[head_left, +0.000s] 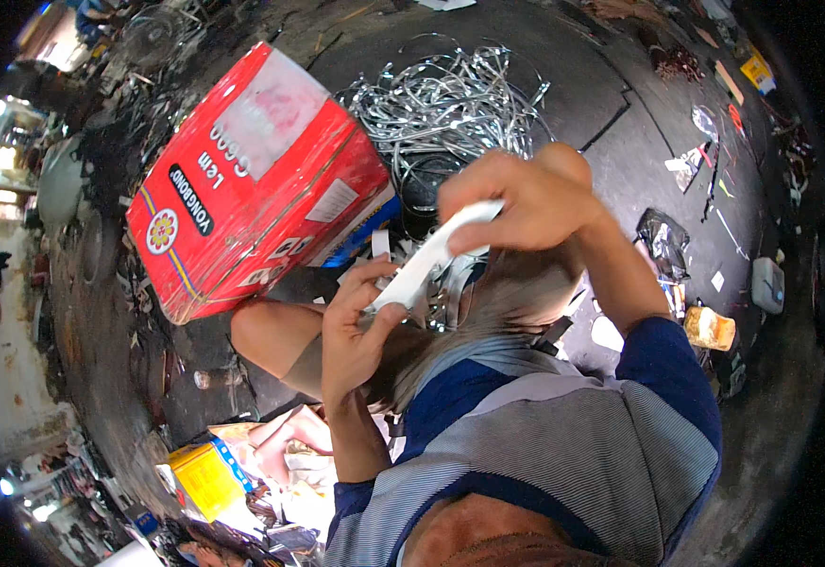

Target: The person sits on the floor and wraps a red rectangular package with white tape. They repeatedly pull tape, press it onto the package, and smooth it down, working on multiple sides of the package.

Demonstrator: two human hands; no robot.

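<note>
Between my two hands stretches a flat white strip (419, 267), slanting up from left to right. Its lower end is pinched by the fingers and thumb of my left hand (354, 326). Around the upper end the fingers of my right hand (526, 200) are closed, with the thumb lying along the strip; this hand is slightly blurred. Just beyond my hands lies a tangled heap of shiny silvery strips (445, 109). A large red box (280, 203) leans tilted to the left of the heap, close to my knee. What the strip is made of, I cannot tell.
A blue package (360, 231) shows beside the red box. At lower left a yellow box (209, 480) lies among scraps. On the right are a black plastic bag (663, 241), a yellowish block (710, 329) and a whitish container (767, 285). Litter dots the dark floor.
</note>
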